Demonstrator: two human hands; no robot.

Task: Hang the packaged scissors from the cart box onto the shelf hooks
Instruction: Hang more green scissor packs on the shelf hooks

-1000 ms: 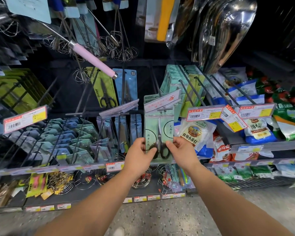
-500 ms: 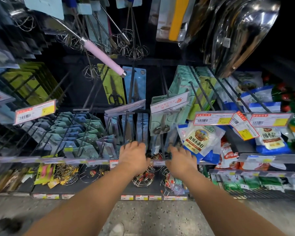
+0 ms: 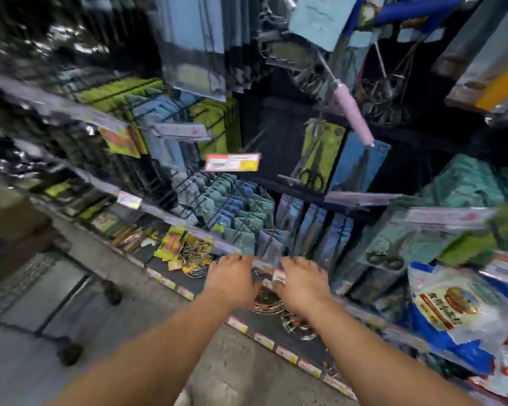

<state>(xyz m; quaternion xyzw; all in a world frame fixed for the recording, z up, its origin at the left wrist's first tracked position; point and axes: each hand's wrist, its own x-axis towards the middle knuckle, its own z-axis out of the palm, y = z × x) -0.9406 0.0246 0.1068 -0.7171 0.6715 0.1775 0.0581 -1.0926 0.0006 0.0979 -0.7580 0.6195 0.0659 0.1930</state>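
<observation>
The view is blurred and tilted. My left hand [image 3: 232, 279] and my right hand [image 3: 302, 284] hover palm down, side by side, over the front rail of the lower shelf [image 3: 170, 221], and hold nothing. A green packaged pair of scissors [image 3: 393, 247] hangs on a hook to the right, above my right hand, under a pale price flap [image 3: 449, 218]. More scissors packs hang behind: a yellow-green one [image 3: 320, 156] and blue ones [image 3: 314, 230]. The cart [image 3: 56, 288] with a brown box [image 3: 12, 221] stands at the left.
Rows of teal packs [image 3: 238, 206] fill the hooks left of my hands. A pink-handled whisk [image 3: 354, 112] juts out overhead. Wire coils [image 3: 267, 303] lie on the bottom shelf under my hands. Snack bags [image 3: 452, 306] hang at the right. Grey floor runs below.
Both hands let go of the green scissors pack, which now hangs on its hook, and dropped to the shelf rail. The view has swung left, bringing the cart into sight.
</observation>
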